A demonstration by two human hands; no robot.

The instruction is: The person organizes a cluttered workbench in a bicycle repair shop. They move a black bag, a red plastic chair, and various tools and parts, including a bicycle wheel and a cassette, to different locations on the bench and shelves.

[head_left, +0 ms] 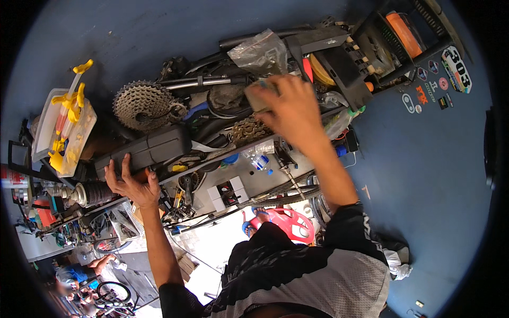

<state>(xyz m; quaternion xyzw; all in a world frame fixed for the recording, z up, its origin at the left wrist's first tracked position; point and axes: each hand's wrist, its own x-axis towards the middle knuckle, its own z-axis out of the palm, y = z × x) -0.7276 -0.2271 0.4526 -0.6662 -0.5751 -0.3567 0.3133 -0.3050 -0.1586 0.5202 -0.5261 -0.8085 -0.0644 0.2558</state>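
Note:
My left hand (133, 186) rests with fingers spread against the lower edge of a long black case (154, 150) on the cluttered shelf. My right hand (295, 108) is farther along the shelf, its fingers closed on a small grey-brown box (260, 96). Motion blurs its details. Just below that box lies a bronze-coloured sprocket cassette (249, 131). A crumpled transparent plastic bag (262, 54) is above it. A large grey cassette (142, 105) stands on the shelf beyond the black case.
A plastic tub (79, 143) with yellow-ended tools sits at the left. Black crates (379, 50) are at the right, against the blue wall. A plastic bottle (259, 160) lies on a lower level. A pink stool (286, 225) stands below. Another person (74, 275) is at far lower left.

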